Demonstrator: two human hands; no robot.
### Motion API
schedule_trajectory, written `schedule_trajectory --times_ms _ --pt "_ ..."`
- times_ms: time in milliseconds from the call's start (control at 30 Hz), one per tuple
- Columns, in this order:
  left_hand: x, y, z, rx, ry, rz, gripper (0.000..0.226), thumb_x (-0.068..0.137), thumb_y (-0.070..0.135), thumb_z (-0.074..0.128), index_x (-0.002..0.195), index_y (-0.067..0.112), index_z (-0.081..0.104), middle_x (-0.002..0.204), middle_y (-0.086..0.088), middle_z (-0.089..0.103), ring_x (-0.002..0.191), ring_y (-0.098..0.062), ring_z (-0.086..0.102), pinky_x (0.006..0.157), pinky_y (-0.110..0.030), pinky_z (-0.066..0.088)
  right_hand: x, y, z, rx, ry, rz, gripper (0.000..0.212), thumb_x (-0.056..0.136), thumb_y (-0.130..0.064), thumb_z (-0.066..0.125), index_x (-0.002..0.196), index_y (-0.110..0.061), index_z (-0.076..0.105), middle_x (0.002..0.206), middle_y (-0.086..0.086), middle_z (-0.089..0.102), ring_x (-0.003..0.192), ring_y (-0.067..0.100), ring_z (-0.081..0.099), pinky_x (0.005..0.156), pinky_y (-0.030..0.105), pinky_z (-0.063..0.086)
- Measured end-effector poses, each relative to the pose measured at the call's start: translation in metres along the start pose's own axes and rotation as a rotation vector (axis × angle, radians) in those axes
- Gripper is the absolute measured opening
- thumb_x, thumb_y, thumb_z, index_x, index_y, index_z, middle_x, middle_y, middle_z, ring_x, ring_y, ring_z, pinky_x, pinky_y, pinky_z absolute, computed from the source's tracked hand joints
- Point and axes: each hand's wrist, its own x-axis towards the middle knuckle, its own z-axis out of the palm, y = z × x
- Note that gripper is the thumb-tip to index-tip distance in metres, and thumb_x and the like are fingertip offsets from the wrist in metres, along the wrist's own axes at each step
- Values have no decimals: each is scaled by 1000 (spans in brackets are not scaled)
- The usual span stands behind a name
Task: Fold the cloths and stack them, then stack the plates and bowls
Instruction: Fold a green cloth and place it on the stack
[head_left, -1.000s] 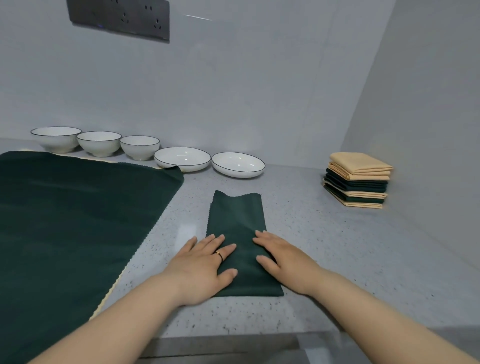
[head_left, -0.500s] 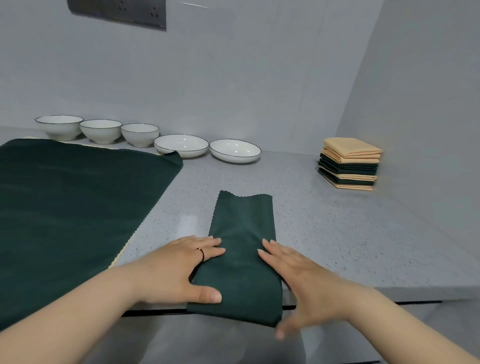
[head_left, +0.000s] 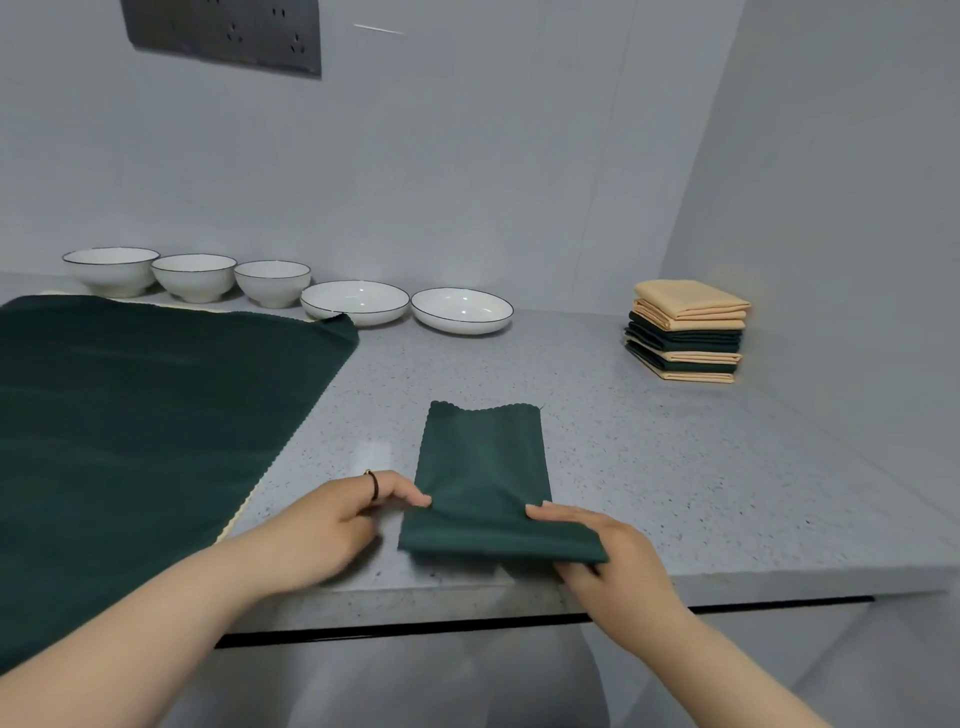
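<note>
A dark green cloth (head_left: 483, 467), folded into a long strip, lies on the grey counter (head_left: 675, 478) near its front edge. My left hand (head_left: 337, 525) pinches the strip's near left corner. My right hand (head_left: 613, 561) grips the near right end, thumb on top and fingers underneath, and that end is lifted off the counter. A stack of folded green and tan cloths (head_left: 685, 332) stands at the back right. Three white bowls (head_left: 195, 275) and two white plates (head_left: 356, 301) line the back wall.
A large dark green cloth (head_left: 140, 426) lies spread flat over the left of the counter, its far corner touching the nearer plate. Walls close the back and the right side. A grey socket panel (head_left: 223, 34) hangs on the back wall.
Both hands went from lying flat on the strip to gripping its near end. The strip slid toward the front edge, and its near end is now raised.
</note>
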Motion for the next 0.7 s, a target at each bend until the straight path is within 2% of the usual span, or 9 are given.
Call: schedule_trajectory --times_ms 33,67,100,167,233,333,467,600,700 --pt "1 0 1 11 1 -7 66 80 -8 35 93 54 57 98 25 67 98 -6 60 90 -20 43 1 2 0 5 8 35 20 90 -15 52 93 -24 70 82 -39 54 86 -17 49 70 -4 34" --pt "1 1 2 17 -7 -12 59 79 -6 39 94 48 58 89 25 67 86 -9 60 80 -20 44 3 0 -1 14 21 79 24 91 -22 52 71 -19 65 53 -33 50 66 -10 49 58 6 35" --pt "2 3 3 5 -7 -25 50 79 -4 44 94 43 58 79 26 65 73 -9 56 71 -19 43 7 0 -1 7 41 124 39 91 -27 52 54 -17 49 40 -19 44 55 -2 45 51 14 33" --pt "5 7 8 28 34 -10 37 80 8 57 92 43 53 73 21 62 65 -11 49 65 -21 43 14 -4 -2 42 70 206 52 89 -33 54 45 -18 30 37 -10 43 47 6 42 48 19 30" --pt "12 15 12 62 133 -14 28 80 23 66 87 45 49 82 7 64 71 -14 53 69 -20 46 22 -6 -4 97 113 265 53 87 -34 56 44 -19 30 35 -3 38 42 9 38 48 20 29" --pt "26 19 16 21 271 -79 20 82 24 66 82 37 52 84 -3 66 79 -18 60 73 -21 46 35 -9 -6 100 118 272 50 86 -36 57 50 -16 28 47 -3 28 49 11 27 50 23 21" --pt "48 14 15 -43 325 -161 7 85 22 64 83 22 58 38 12 43 43 1 44 53 -7 34 61 -7 1 206 121 401 38 87 -35 57 60 -16 39 53 -5 35 54 13 33 54 28 25" --pt "64 10 14 49 316 -203 10 86 30 61 82 22 57 58 2 53 61 -14 50 71 -30 46 74 -12 10 -64 54 444 18 91 -39 48 92 -21 50 77 -8 49 73 13 45 48 19 26" --pt "72 8 13 136 322 -250 24 87 39 58 95 16 58 64 5 54 63 -13 51 65 -30 42 77 -11 10 -92 28 463 26 91 -36 47 72 -19 41 67 -8 43 66 13 43 48 21 26"
